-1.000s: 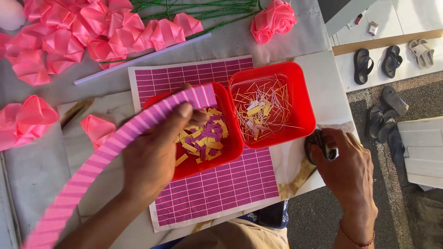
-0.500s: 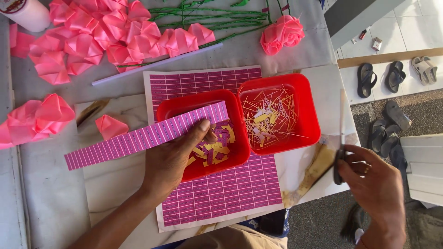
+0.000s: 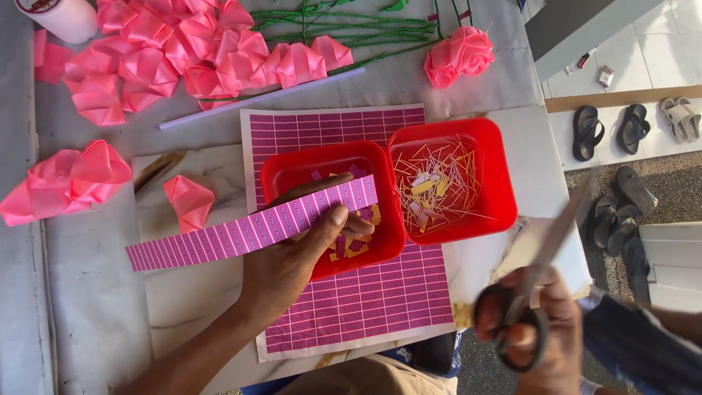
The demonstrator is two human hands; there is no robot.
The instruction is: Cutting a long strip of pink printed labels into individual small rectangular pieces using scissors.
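My left hand (image 3: pixel 296 252) pinches a long pink strip of printed labels (image 3: pixel 241 230), held level over the left red tray (image 3: pixel 292 172). That tray has yellow and pink paper scraps in it. My right hand (image 3: pixel 530 329) is at the lower right, fingers through the black handles of a pair of scissors (image 3: pixel 545 274); the blades point up and right, blurred by motion. A pink sheet of small labels (image 3: pixel 365 300) lies flat under both trays.
The right red tray (image 3: pixel 501 186) has thin paper slivers in it. Folded pink ribbon roses (image 3: pixel 183 51) and green stems (image 3: pixel 351 25) lie at the back, with a finished rose (image 3: pixel 457 55). Sandals (image 3: pixel 618 132) sit on the floor at right.
My right hand has lifted the scissors from the table edge and swung them up. The left hand has lowered the strip nearer to level over the left tray.
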